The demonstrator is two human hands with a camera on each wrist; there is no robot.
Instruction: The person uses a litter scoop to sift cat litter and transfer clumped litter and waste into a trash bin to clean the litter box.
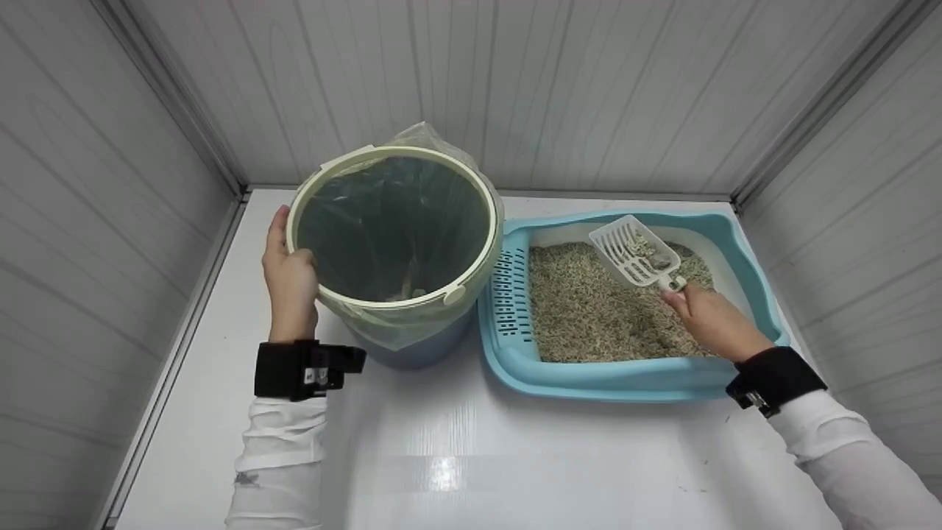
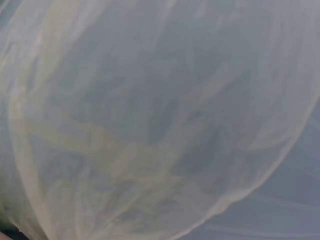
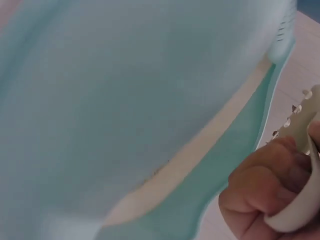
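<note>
My right hand (image 1: 710,320) grips the handle of a white slotted litter scoop (image 1: 614,246), held above the litter tray. A few pale clumps (image 1: 644,246) lie in the scoop. In the right wrist view the curled fingers (image 3: 265,182) wrap the handle. Below is grey-brown cat litter (image 1: 603,316) in a blue litter box (image 1: 589,379). On the left, my left hand (image 1: 291,283) holds the side of a trash bin (image 1: 419,353) at its cream rim, thumb near the top. A translucent bag (image 1: 383,327) lines the bin, hanging over the rim; it fills most of the left wrist view.
The bin stands close against the box's left end, which has a perforated step (image 1: 511,294). Grey panel walls (image 1: 471,88) enclose the white table (image 1: 441,442) at the back and both sides. Small specks lie on the table at the front right.
</note>
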